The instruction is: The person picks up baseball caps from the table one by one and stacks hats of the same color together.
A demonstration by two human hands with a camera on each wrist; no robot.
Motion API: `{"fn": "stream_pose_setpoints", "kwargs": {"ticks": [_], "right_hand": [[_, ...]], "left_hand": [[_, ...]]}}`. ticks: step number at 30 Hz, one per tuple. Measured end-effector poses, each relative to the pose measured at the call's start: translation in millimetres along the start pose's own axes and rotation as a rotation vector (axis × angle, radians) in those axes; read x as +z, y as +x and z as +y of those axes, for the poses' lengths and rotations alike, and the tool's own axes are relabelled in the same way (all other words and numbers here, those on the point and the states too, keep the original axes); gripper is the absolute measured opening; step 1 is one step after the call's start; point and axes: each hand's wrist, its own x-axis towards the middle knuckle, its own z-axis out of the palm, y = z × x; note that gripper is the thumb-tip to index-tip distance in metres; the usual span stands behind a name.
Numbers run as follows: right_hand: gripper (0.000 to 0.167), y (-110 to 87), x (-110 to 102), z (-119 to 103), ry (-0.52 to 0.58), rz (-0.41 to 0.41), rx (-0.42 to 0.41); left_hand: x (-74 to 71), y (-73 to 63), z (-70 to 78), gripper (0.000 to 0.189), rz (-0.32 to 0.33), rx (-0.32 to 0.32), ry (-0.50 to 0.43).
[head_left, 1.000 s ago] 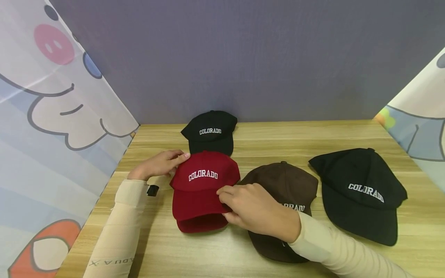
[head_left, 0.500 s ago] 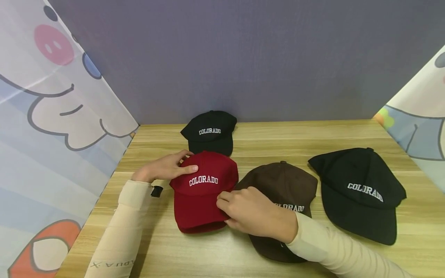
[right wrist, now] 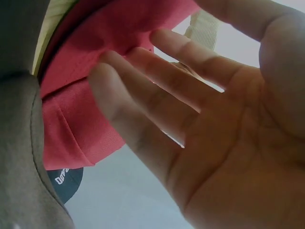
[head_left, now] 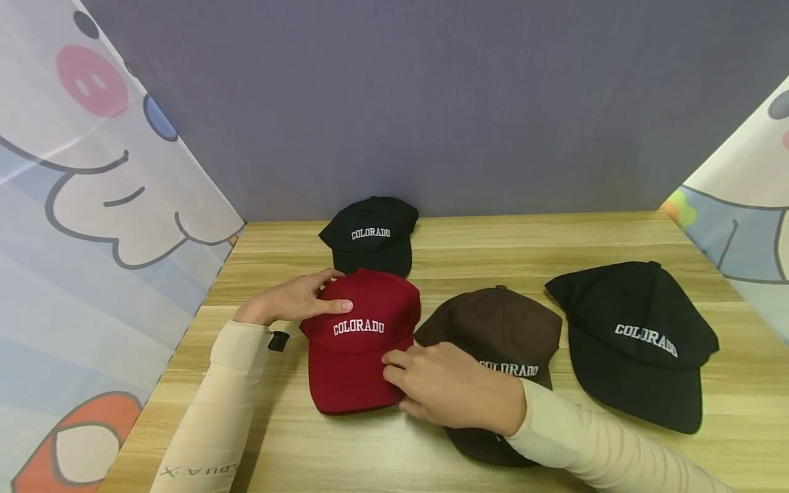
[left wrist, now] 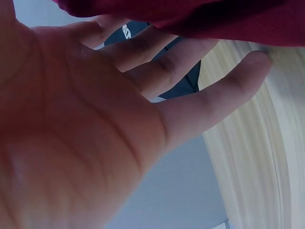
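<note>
The left hand [head_left: 296,301] rests on the crown of the red cap [head_left: 360,339], thumb laid across the top just above the white COLORADO lettering and fingers curving over the far side, which looks like a steadying hold to keep the cap from sliding on the worktop [head_left: 481,253]. In the left wrist view its fingers [left wrist: 190,67] are nearly straight, only loosely bent, with red cloth over their tips, so it presses rather than clutches. The right hand [head_left: 453,387] sits at the cap's near right edge, where brim meets crown; its fingers [right wrist: 143,95] are spread and almost straight against the red fabric, touching it without a plain pinch (the thumb's contact is hidden from the head camera). The red cap lies flat between the two hands, brim toward the person. Just beyond the left hand's fingertips a small black cap [head_left: 372,233] sits, its brim touching or slightly tucked under the red crown. Under the right forearm lies a brown cap [head_left: 499,335], partly covered by the sleeve [head_left: 592,445], and well off to that hand's right rests a larger black cap [head_left: 641,342].
</note>
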Motion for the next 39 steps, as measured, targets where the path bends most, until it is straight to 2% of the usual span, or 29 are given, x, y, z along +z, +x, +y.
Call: {"fn": "stream_pose_setpoints", "kwargs": {"ticks": [5,11,16,21,25,28,32,34,37,39], "right_hand": [[0.036,-2.6,-3.2,0.7,0.008,-0.019,-0.01],[0.038,-15.2,-26.3,8.1,0.047,0.021,-0.034],[0.031,-27.2,-45.5,30.1,0.1,0.185,-0.009],[0.022,-44.7,-59.2,60.3,0.132,0.365,0.065],[0.021,-69.1,-66.1,84.2,0.096,0.457,0.14],[0.025,-96.3,-68.2,102.1,0.062,0.481,0.222],[0.032,-140.3,-66.5,131.5,0.064,0.451,0.387],[0.034,-163.3,-65.8,150.5,0.082,0.4,0.508],[0.039,-195.9,-65.7,182.5,0.162,0.249,0.683],[0.048,-216.6,-65.6,202.7,0.196,0.096,0.792]], "left_hand": [[-0.5,-0.3,0.0,0.073,-0.005,0.017,-0.01],[1.2,1.6,2.1,0.069,-0.008,0.022,-0.041],[1.9,2.6,2.6,0.068,-0.009,0.024,-0.059],[2.4,2.1,3.6,0.068,-0.011,0.023,-0.06],[4.5,2.0,4.1,0.067,-0.009,0.016,-0.056],[7.4,3.2,4.1,0.067,-0.015,0.019,-0.056],[9.7,4.3,3.0,0.066,-0.016,0.03,-0.045],[9.2,3.9,2.5,0.066,-0.014,0.033,-0.038],[7.1,2.0,2.7,0.066,-0.011,0.035,-0.029],[5.9,0.3,3.1,0.065,-0.006,0.036,-0.022]]}}
